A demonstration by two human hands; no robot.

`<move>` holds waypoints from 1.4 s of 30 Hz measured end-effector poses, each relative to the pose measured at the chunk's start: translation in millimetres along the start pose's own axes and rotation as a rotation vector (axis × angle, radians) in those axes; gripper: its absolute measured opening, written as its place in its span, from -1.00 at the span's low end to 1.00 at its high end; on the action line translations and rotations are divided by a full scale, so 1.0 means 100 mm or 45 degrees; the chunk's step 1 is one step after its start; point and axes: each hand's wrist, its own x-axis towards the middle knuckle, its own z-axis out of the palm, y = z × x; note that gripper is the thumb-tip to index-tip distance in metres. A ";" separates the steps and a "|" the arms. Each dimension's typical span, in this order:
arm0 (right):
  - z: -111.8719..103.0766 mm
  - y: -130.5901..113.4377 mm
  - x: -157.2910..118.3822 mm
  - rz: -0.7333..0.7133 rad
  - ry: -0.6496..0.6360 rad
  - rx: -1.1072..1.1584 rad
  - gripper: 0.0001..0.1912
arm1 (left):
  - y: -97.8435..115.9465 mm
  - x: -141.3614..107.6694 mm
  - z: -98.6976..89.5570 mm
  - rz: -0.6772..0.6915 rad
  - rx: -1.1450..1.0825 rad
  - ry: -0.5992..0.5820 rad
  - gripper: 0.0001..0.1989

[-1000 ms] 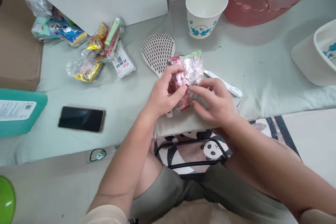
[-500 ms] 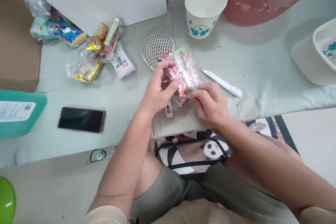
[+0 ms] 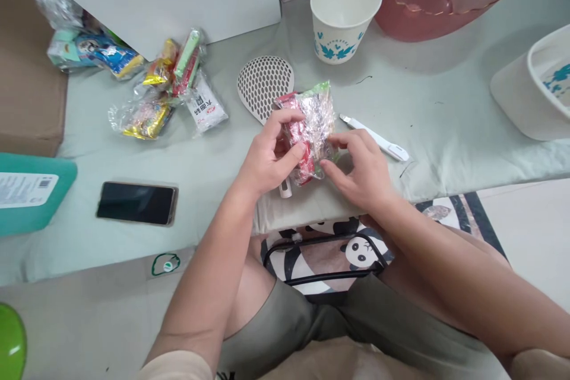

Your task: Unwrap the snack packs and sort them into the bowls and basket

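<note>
A shiny clear-wrapped packet (image 3: 318,116), red on its left and green at its top corner, is held over the table near the front edge. My left hand (image 3: 269,157) grips its left side, thumb on top. At the packet's lower right edge is my right hand (image 3: 360,169), thumb and fingers apart, the fingertips touching the wrapping. Under the packet and left hand lies a white perforated strainer (image 3: 266,80), its handle partly covered. A white utility knife (image 3: 376,138) rests just beyond the right hand.
Small wrapped snacks (image 3: 178,83) lie at the left, with a phone (image 3: 137,203) below. A patterned cup (image 3: 342,18) and pink bowl (image 3: 414,0) stand behind. At the right is a white container (image 3: 516,98), at the left a teal case (image 3: 62,196).
My right hand has opened from a pinch and moved its fingers up along the packet's edge. The packet has turned and shifted slightly right in my left hand.
</note>
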 end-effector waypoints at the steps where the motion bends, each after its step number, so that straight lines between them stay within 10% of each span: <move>1: 0.00 0.00 0.00 0.036 -0.028 0.015 -0.82 | 0.01 -0.01 0.02 0.004 0.023 -0.006 -0.62; 17: -0.03 -0.11 -0.03 -0.515 0.132 0.035 -0.81 | -0.08 0.11 -0.03 -0.474 -0.464 0.341 -0.72; 24: -0.07 -0.07 0.01 -0.330 0.200 0.196 -0.88 | -0.10 0.10 -0.04 -0.539 -0.533 0.354 -0.67; 29: 0.00 -0.04 -0.02 -0.358 0.145 0.009 -0.53 | -0.01 0.06 0.02 -0.449 -0.440 0.230 -0.55; 34: 0.01 -0.04 -0.03 -0.405 0.161 -0.075 -0.90 | 0.07 0.05 0.04 -0.398 -0.419 0.145 -0.55; 42: -0.10 -0.10 0.01 -0.376 0.222 0.123 -0.80 | -0.02 0.08 0.01 -0.620 -0.642 0.222 -0.67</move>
